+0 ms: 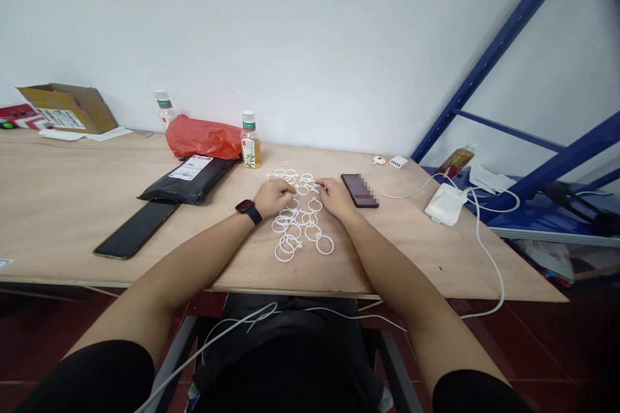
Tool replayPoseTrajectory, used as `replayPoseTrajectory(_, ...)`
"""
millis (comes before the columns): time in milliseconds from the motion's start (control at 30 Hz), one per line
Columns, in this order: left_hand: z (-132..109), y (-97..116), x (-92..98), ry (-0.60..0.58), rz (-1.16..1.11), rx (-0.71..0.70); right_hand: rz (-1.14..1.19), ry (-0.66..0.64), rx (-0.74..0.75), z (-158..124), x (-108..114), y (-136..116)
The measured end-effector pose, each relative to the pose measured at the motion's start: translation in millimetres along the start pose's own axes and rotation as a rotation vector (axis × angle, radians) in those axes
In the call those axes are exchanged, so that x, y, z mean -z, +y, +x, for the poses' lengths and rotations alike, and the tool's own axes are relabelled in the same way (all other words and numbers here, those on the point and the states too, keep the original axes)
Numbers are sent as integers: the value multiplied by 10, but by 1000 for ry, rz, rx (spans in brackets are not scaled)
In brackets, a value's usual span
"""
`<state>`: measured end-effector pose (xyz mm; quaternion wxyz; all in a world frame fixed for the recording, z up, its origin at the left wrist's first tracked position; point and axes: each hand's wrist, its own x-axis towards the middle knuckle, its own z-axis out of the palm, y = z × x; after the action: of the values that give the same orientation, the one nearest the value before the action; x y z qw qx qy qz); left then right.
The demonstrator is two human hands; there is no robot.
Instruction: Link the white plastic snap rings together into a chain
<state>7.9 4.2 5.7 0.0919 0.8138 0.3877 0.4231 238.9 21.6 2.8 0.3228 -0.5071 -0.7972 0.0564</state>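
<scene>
Several thin white rings [325, 245] lie scattered and partly overlapping on the light wooden table [407, 251], between and below my two hands. My left hand [275, 196], with a black watch on its wrist, rests at the left side of the rings, fingers curled in and fingertips near the upper rings. On the right side, my right hand [333, 196] is bent toward the rings, its fingertips at a small white piece by the upper ones. Whether either hand grips a ring is too small to make out.
A phone [359, 190] lies right of my right hand. To the left are a large dark phone [138, 229], a black parcel [194, 179], a red bag [203, 137] and a bottle [250, 141]. A white charger [446, 204] with cables sits right.
</scene>
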Motion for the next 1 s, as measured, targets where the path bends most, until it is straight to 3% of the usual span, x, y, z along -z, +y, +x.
replayPoseTrajectory(567,3,30,-4,-53,8,33,32,42,-13,2,5,-10)
replayPoseTrajectory(1000,11,48,-1,-110,57,-73,71,52,-6,-11,19,-55)
